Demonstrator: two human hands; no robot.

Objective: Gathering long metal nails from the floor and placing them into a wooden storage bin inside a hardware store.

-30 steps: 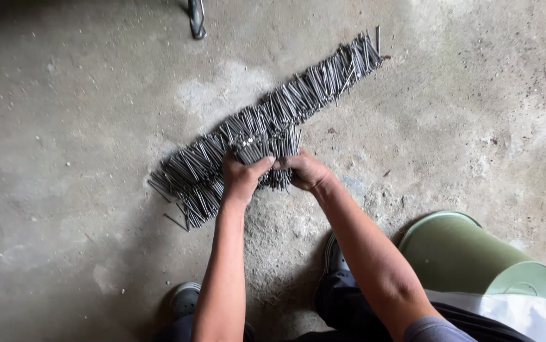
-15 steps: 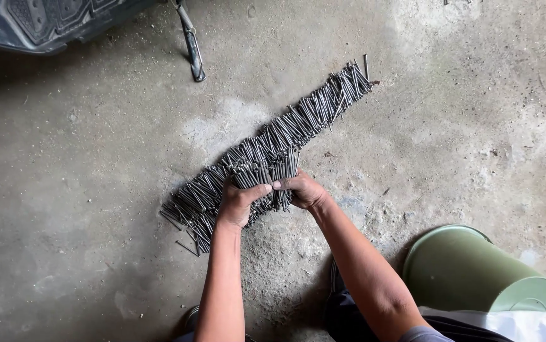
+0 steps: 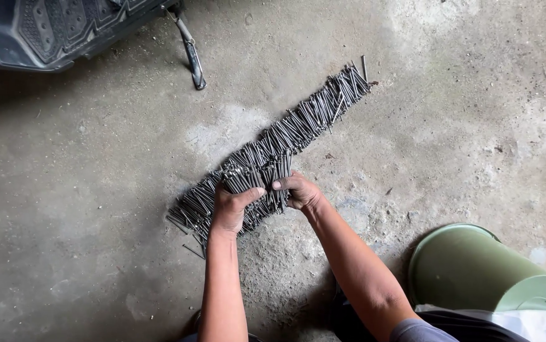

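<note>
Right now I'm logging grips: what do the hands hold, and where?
Both the left hand and right hand clasp a bunch of metal rods at its near ends, lifted from the row of rods.

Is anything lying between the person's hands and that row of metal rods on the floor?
No. Both the left hand and right hand already grip a bunch in the metal rods; nothing lies between.

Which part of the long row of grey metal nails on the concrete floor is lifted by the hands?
The middle bunch of nails, gripped between left hand and right hand; both ends lie flat.
</note>
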